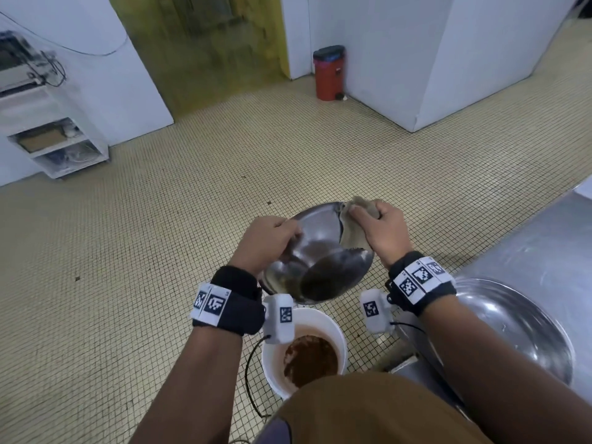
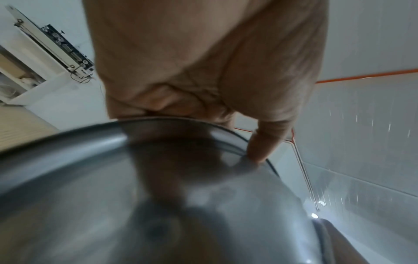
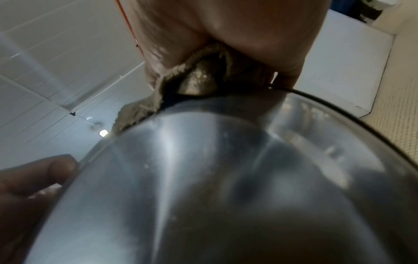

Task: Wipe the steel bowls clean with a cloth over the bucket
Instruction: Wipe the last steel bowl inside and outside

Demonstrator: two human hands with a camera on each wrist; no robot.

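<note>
Steel bowl point(image 1: 320, 251) sits tilted in the air between your hands, its lower edge above the white bucket point(image 1: 333, 322) on the tiled floor point(image 1: 160, 235). Your left hand point(image 1: 269, 241) grips the bowl's left rim, fingers curled over the edge; from the left wrist camera one fingertip point(image 2: 262, 150) presses on the rim. Your right hand point(image 1: 381, 229) clutches a grey-brown cloth point(image 1: 352, 232) and holds it against the far right rim, the cloth draped down the bowl's inner wall. From the right wrist camera the cloth point(image 3: 181, 85) is bunched under your palm, folded over the edge. Brown residue lies inside the bucket. A second steel bowl point(image 1: 519, 318) rests on the metal counter point(image 1: 544, 245) at your right, and a red bin point(image 1: 329, 72) stands by the far wall.
</note>
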